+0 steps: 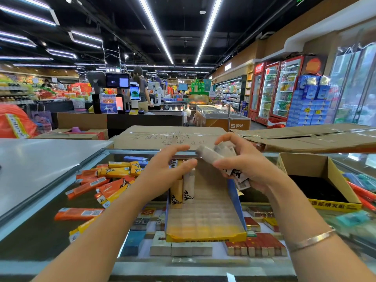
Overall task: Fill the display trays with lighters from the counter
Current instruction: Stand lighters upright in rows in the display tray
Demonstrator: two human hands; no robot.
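The right hand (242, 165) grips a blurred bunch of white lighters (215, 154). The left hand (166, 169) hovers open over the yellow-fronted display tray (205, 226), where two lighters stand upright.

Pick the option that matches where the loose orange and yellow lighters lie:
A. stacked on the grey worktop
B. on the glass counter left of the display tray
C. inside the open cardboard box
B: the loose orange and yellow lighters lie scattered on the glass counter, left of the display tray.

Head camera looks forward and down, close over counter (40, 163).
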